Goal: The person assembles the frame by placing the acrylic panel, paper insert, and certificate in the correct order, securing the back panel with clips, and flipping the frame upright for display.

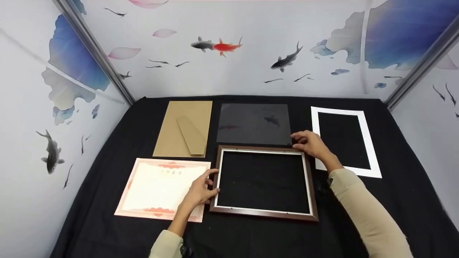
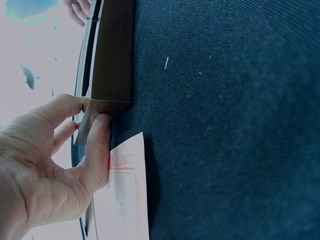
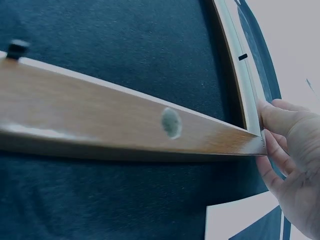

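A brown picture frame (image 1: 263, 148) with a silver inner lip lies on the black cloth. On its left side, my left hand (image 1: 199, 190) grips the rail between thumb and fingers, seen close up in the left wrist view, where the frame's side (image 2: 112, 55) stands just above the cloth. My right hand (image 1: 315, 145) holds the far right corner; the right wrist view has its fingers (image 3: 275, 152) against the corner's end. A certificate (image 1: 154, 186) with a pink-red border lies partly beneath my left hand and wrist in the head view.
Behind the frame lies a dark glossy sheet (image 1: 247, 125) reflecting the painted fish. To its left is a tan backing board (image 1: 168, 136) with a stand leg (image 1: 193, 139) on it. A white mat border (image 1: 371, 143) lies at the right. White printed walls (image 1: 251, 79) enclose the table.
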Motion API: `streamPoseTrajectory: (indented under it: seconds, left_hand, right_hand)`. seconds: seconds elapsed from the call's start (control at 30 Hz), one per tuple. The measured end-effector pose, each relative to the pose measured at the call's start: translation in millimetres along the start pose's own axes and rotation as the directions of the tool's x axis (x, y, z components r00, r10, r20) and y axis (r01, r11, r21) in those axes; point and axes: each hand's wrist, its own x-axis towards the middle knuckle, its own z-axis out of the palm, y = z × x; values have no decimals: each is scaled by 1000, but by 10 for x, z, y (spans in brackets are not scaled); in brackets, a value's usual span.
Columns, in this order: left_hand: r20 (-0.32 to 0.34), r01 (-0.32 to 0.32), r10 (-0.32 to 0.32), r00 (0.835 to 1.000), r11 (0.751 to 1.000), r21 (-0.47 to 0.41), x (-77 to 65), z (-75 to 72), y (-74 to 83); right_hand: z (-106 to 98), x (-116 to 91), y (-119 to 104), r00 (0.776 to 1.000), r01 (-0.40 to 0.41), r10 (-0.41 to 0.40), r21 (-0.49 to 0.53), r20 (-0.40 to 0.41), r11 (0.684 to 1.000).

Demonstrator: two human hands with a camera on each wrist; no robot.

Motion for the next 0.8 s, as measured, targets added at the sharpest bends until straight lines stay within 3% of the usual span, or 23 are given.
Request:
streamPoseTrajectory:
  seconds: [0.13, 0.37, 0.8]
  left_hand:
    - [4, 9, -9, 1000, 1000, -8, 3, 4, -2]
    - [-8, -33, 33, 999, 999, 14, 16, -1, 15]
    - [-1, 21, -21, 1000, 999, -40, 16, 7, -9]
  right_hand:
    - [-14, 32, 11, 1000, 13, -12, -13, 26, 1000]
    - [-31, 51, 23, 999, 4, -4, -15, 50, 1000]
    - [7, 67, 105, 999, 9, -8, -23, 38, 1000]
